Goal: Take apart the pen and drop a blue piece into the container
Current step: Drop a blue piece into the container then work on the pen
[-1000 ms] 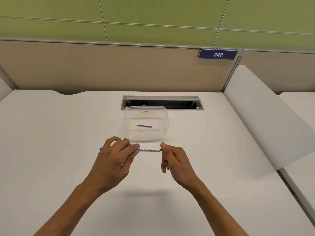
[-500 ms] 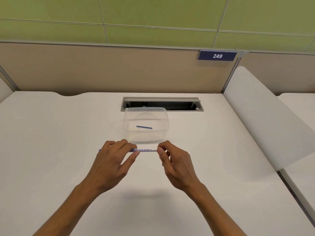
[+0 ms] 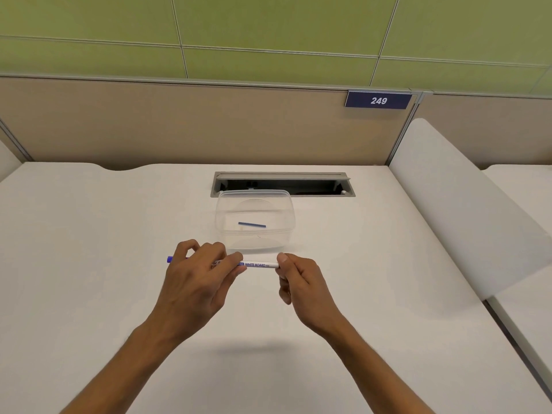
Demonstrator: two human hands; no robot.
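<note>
Left hand point(image 3: 194, 282) pinches the pen point(image 3: 258, 265) mid-barrel, held level above the desk point(image 3: 89, 264). Right hand point(image 3: 301, 282) fingertips close on its white end. Blue piece point(image 3: 251, 225) lies in the container point(image 3: 222, 216).

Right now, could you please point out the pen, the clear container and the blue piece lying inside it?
pen point(image 3: 259, 265): head view, on the white printed barrel between the hands.
clear container point(image 3: 221, 218): head view, on its left wall.
blue piece point(image 3: 251, 224): head view, on the middle of the thin stick.
</note>
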